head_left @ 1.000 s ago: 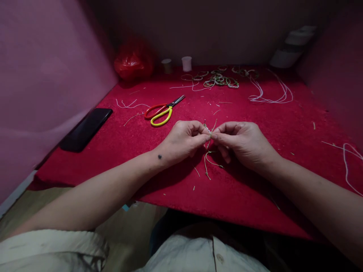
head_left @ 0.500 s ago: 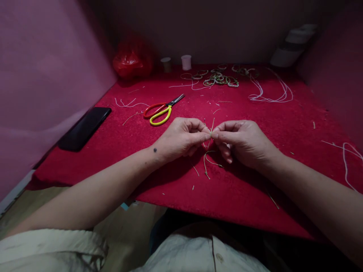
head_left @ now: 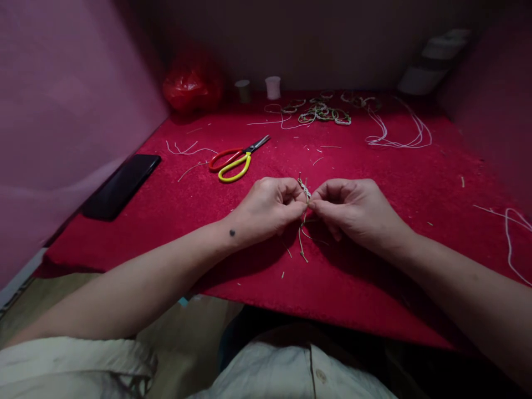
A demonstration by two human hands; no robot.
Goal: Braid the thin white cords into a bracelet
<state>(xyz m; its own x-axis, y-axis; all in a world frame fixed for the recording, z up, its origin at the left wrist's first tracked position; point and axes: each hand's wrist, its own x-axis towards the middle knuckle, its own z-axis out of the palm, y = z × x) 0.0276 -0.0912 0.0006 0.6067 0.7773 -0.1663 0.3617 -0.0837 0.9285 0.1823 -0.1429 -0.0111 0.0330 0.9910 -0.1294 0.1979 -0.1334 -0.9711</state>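
Observation:
Between my two hands is a small braided cord (head_left: 305,189), white and green, its upper end standing up above my fingertips. My left hand (head_left: 277,205) pinches it from the left with thumb and forefinger. From the right, my right hand (head_left: 353,208) pinches it at almost the same spot, the fingertips nearly touching. Thin olive cord ends (head_left: 302,244) hang or lie just below, one with a small knot. The exact spot under my fingertips is hidden. Scissors (head_left: 236,160) with one red and one yellow handle lie beyond my left hand, blades pointing away to the right.
A red cloth (head_left: 199,205) covers the table. Braided cord loops (head_left: 324,113) lie at the back, near two thread spools (head_left: 273,87) and a red plastic bag (head_left: 193,88). White cords (head_left: 399,141) spread at right. A black phone (head_left: 120,185) lies left; a white bottle (head_left: 432,64) stands back right.
Both hands have dipped slightly and turned, so more of the braided cord now shows above my fingertips. My right hand's lower fingers have curled in. The scissors and other things stay put.

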